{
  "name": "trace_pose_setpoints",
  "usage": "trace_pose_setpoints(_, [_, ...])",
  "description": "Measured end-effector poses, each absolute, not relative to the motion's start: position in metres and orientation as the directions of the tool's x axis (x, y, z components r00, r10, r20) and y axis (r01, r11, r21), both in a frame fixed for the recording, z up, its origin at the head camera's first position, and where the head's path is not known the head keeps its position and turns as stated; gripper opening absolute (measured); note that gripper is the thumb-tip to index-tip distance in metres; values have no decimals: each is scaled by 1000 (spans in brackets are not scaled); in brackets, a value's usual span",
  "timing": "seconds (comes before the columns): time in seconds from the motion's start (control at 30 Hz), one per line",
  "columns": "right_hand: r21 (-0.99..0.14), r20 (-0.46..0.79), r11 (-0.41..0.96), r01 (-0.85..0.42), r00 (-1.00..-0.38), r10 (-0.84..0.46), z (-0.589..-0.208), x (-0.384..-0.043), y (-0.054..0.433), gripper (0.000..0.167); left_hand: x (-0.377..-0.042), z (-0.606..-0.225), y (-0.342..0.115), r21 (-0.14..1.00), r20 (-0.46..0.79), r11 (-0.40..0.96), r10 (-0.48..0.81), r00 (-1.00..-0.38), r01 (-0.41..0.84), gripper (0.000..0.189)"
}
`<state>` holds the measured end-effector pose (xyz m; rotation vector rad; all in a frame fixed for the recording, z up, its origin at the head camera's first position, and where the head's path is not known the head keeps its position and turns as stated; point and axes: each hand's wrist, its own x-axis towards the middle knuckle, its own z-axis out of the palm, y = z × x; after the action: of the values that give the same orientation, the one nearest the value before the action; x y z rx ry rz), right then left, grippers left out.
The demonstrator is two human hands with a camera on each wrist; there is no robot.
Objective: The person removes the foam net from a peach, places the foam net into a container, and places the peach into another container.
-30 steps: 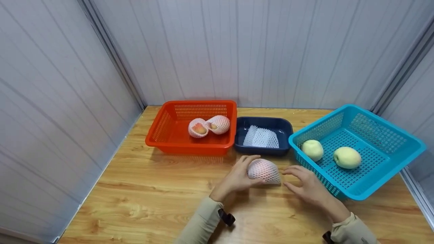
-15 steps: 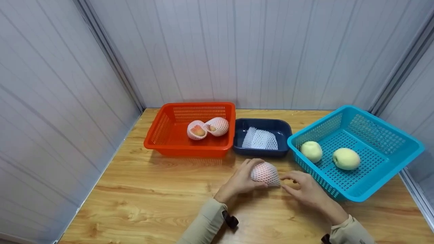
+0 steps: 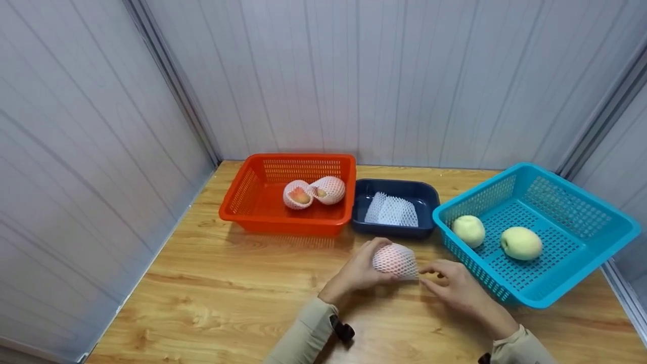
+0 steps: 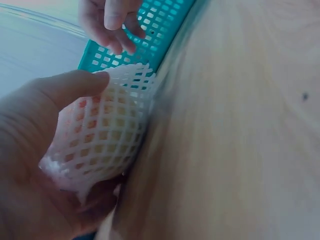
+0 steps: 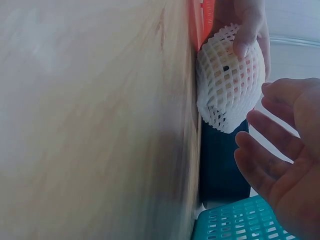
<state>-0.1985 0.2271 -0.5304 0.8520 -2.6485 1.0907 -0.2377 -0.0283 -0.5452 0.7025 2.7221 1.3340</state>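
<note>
My left hand (image 3: pixel 358 269) grips a peach in a white foam net (image 3: pixel 395 260) low over the wooden table, thumb on the near side. In the left wrist view, pinkish-yellow skin shows through the mesh of the netted peach (image 4: pixel 102 125), and the net's loose end points toward the right hand. My right hand (image 3: pixel 459 287) is beside that loose end with fingers loosely bent. The right wrist view shows a small gap between the right fingertips (image 5: pixel 255 117) and the net. Two bare pale peaches (image 3: pixel 468 231) lie in the blue basket (image 3: pixel 586 199) at right.
A red basket (image 3: pixel 285 226) at back left holds two netted peaches (image 3: pixel 329 190). Between the baskets stands a navy tray (image 3: pixel 429 194) with several white foam nets (image 3: pixel 397 211) inside. Pale panel walls (image 3: pixel 384 81) close off the table (image 3: pixel 227 288) at the back and sides.
My right hand has come slightly closer to the net's loose end, its thumb and index finger drawing nearer each other. The left hand has turned the peach slightly and keeps its hold.
</note>
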Motion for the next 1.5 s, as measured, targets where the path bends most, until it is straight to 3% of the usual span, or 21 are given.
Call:
trace_pose_setpoints(0.13, [-618,326,567,-544,-834,-444,-532,-198,225,14,-239,-545,-32,740,164,548,414,-896,389,71])
trace_pose_setpoints(0.37, [-575,421,531,-623,-781,-460,-534,-201,225,12,-240,-548,-35,756,210,506,415,-885,416,70])
trace_pose_setpoints(0.57, [-601,432,518,-608,-793,-429,-528,-199,224,13,-237,-543,-37,840,240,363,418,-876,403,71])
trace_pose_setpoints(0.83, [-706,488,456,-542,-839,-242,-510,-191,219,19,-234,-528,-39,903,313,145,424,-850,404,70])
trace_pose_setpoints(1.2, [-673,640,327,-664,-744,-192,-467,-171,206,24,-230,-506,-37,884,408,17,462,-787,468,71])
trace_pose_setpoints(1.4, [-579,735,319,-750,-650,-195,-460,-173,201,29,-219,-484,-38,896,402,-37,494,-771,443,69])
trace_pose_setpoints(1.5, [-582,723,334,-742,-660,-205,-459,-174,199,29,-218,-483,-37,899,397,-49,505,-766,434,70])
